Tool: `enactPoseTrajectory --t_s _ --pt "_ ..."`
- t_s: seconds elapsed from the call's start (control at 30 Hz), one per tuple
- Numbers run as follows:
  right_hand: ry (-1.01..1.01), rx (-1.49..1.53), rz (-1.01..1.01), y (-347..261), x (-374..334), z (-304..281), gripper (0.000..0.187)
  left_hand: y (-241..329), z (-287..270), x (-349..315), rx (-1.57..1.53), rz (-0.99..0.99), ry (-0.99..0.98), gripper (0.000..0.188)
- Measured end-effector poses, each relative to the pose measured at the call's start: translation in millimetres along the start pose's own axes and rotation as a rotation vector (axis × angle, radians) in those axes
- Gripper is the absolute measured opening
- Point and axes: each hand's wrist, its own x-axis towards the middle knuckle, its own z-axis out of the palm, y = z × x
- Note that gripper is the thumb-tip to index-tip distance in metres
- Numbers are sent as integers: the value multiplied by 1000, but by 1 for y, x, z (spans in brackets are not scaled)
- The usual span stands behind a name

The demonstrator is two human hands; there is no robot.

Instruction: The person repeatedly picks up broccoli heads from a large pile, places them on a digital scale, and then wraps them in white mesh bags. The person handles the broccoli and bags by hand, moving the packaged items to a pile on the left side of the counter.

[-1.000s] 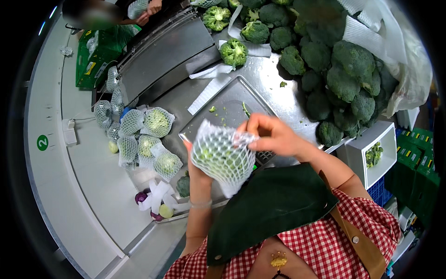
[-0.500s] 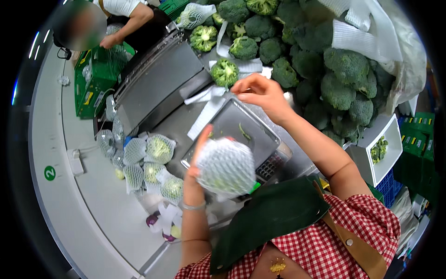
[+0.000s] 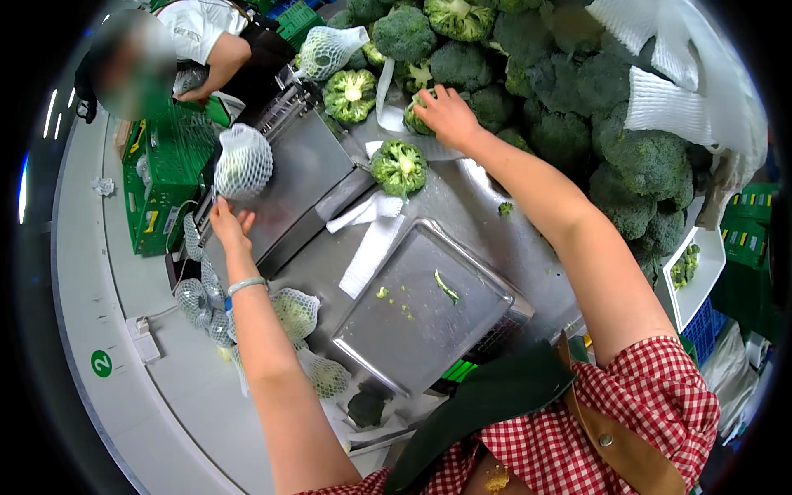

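My left hand (image 3: 233, 224) is stretched out over the grey metal machine (image 3: 305, 165), its fingers apart. Just beyond the fingertips, a broccoli head in white foam netting (image 3: 245, 161) is at the machine's far-left side; I cannot tell whether a finger still touches it. At the near edge of the broccoli pile, my right hand (image 3: 450, 120) has its fingers curled over a broccoli head (image 3: 416, 122), which they partly hide. Close below it, another broccoli head (image 3: 398, 167) lies with its cut stem up. A metal scale tray (image 3: 412, 330) in front of me holds green scraps.
Broccoli (image 3: 569, 107) is heaped at the far right beside white foam nets (image 3: 668, 107). Netted vegetables (image 3: 326, 371) lie near my left forearm. A co-worker (image 3: 206, 41) stands at the far left by a green crate (image 3: 157, 198). A white bin (image 3: 697, 276) is at right.
My left hand has carried the netted broccoli from above the scale to the machine at far left, and its fingers have loosened. My right hand has reached farther, onto a broccoli head.
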Motion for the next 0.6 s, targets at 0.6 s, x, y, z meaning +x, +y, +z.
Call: enactPoseTrajectory --t_s 0.6 --pt "-214 390 267 -80 -87 -45 46 -105 -22 -391 478 485 -391 95"
